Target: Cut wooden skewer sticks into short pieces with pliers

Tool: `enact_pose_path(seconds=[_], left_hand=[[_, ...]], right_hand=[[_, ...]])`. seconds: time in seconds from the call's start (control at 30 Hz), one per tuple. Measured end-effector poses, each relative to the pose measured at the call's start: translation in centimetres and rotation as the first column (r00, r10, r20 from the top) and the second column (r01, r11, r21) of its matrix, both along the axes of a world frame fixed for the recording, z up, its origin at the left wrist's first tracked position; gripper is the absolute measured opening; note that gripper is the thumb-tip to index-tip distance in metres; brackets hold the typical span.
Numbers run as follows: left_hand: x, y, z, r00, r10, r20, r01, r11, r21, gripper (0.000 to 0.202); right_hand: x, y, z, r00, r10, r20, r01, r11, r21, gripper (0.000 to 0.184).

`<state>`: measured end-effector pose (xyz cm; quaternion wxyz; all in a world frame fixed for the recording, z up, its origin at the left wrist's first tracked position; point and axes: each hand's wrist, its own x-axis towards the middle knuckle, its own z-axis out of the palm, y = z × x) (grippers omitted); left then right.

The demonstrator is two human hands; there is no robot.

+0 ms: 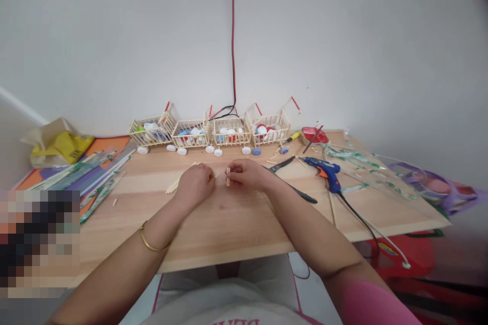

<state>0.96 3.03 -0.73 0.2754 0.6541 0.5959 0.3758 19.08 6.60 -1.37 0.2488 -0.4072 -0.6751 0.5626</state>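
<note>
My right hand pinches a short wooden stick piece upright between thumb and fingers, just above the wooden table. It may be more than one piece; the detail is small. Close by on the left, my left hand is closed with its fingers curled down, and whatever is in them is hidden. A bundle of thin wooden sticks lies partly under that hand. Behind both hands stand several small stick-built carts, among them one cart with white wheels and bottle caps inside.
A blue glue gun and black-handled scissors lie to the right. Farther back are a red dish and a yellow-handled knife. Packaged strips and a yellow bag fill the left side. A power cord hangs over the front edge.
</note>
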Motion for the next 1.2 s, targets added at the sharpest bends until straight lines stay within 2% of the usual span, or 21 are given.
enact_pose_path(seconds=[0.07, 0.13, 0.2, 0.3, 0.47, 0.63, 0.7, 0.77, 0.87, 0.97, 1.07, 1.2], left_hand=[[0.2, 0.0, 0.7, 0.998, -0.037, 0.055, 0.044, 0.992, -0.122, 0.011], [0.6, 0.0, 1.2, 0.968, -0.046, 0.245, 0.114, 0.955, -0.273, 0.020], [1.2, 0.0, 1.3, 0.881, -0.032, 0.472, 0.224, 0.906, -0.358, 0.025], [2.0, 0.1, 0.8, 0.734, -0.001, 0.679, 0.333, 0.872, -0.359, 0.023], [2.2, 0.5, -0.4, 0.640, 0.132, 0.757, 0.337, 0.837, -0.431, 0.013], [1.9, 0.7, -1.2, 0.595, 0.156, 0.788, 0.375, 0.814, -0.444, 0.016], [1.9, 0.6, -1.4, 0.599, 0.173, 0.782, 0.368, 0.808, -0.460, 0.017], [1.8, 0.6, -1.6, 0.633, 0.164, 0.756, 0.326, 0.830, -0.453, 0.021], [1.7, 0.5, -1.8, 0.791, 0.026, 0.611, 0.223, 0.918, -0.328, 0.028], [1.5, 0.4, -1.7, 0.915, -0.104, 0.391, 0.177, 0.972, -0.156, 0.031], [1.5, 0.2, -1.5, 0.967, -0.116, 0.226, 0.132, 0.990, -0.058, 0.036], [1.7, -0.2, -1.6, 0.985, -0.145, 0.095, 0.153, 0.985, -0.076, 0.046]], right_hand=[[0.0, 0.0, 0.3, 0.993, -0.028, -0.119, 0.022, 0.998, -0.054, 0.011], [0.0, -0.1, 0.7, 0.977, -0.039, -0.210, 0.023, 0.997, -0.076, 0.018], [0.0, -0.1, 0.9, 0.967, -0.048, -0.251, 0.030, 0.997, -0.076, 0.022], [0.0, -0.1, 0.8, 0.966, -0.051, -0.254, 0.035, 0.997, -0.068, 0.023], [0.0, 0.1, 0.3, 0.986, -0.041, -0.164, 0.052, 0.997, 0.058, 0.020], [-0.2, 0.5, -0.6, 0.991, -0.091, -0.098, 0.103, 0.986, 0.127, 0.023], [-0.3, 0.5, -0.8, 0.991, -0.118, -0.067, 0.127, 0.981, 0.145, 0.025], [-0.4, 0.4, -0.9, 0.990, -0.126, -0.059, 0.134, 0.981, 0.140, 0.023], [-0.5, 0.2, -0.8, 0.991, -0.089, -0.100, 0.104, 0.982, 0.157, 0.019], [-0.5, 0.0, -0.3, 0.995, -0.053, -0.080, 0.074, 0.956, 0.285, 0.013], [-0.4, -0.3, 0.2, 0.999, -0.049, -0.003, 0.045, 0.908, 0.416, 0.008], [-0.6, -0.6, 0.3, 0.991, -0.012, 0.134, -0.060, 0.850, 0.524, 0.007]])
